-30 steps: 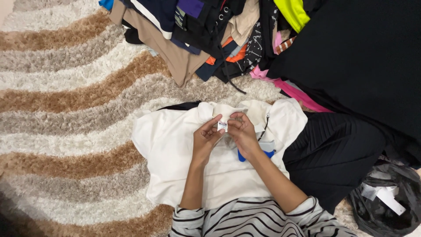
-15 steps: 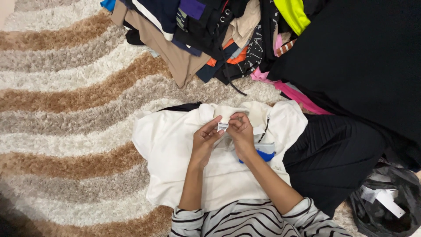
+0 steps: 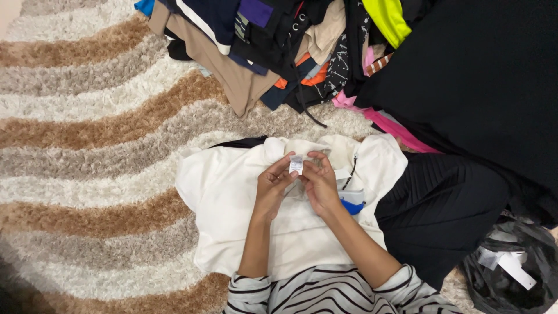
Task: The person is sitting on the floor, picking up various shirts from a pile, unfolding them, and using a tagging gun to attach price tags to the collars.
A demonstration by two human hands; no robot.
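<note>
Both hands pinch a small tag at the collar of a white garment.

The left hand (image 3: 272,187) and right hand (image 3: 319,181) meet over the white garment (image 3: 232,197), which lies spread on the striped shag rug (image 3: 99,145); fingertips of both close on the small white tag (image 3: 296,164), held upright at the far edge. A blue object (image 3: 351,206), apparently a tool, lies just right of the right hand. A clothes pile (image 3: 279,46) sits far; a black bag (image 3: 511,267) near right.

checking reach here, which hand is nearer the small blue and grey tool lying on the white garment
Right. The right hand lies just beside the small blue and grey tool; the left hand is farther away, beyond the right hand.
</note>
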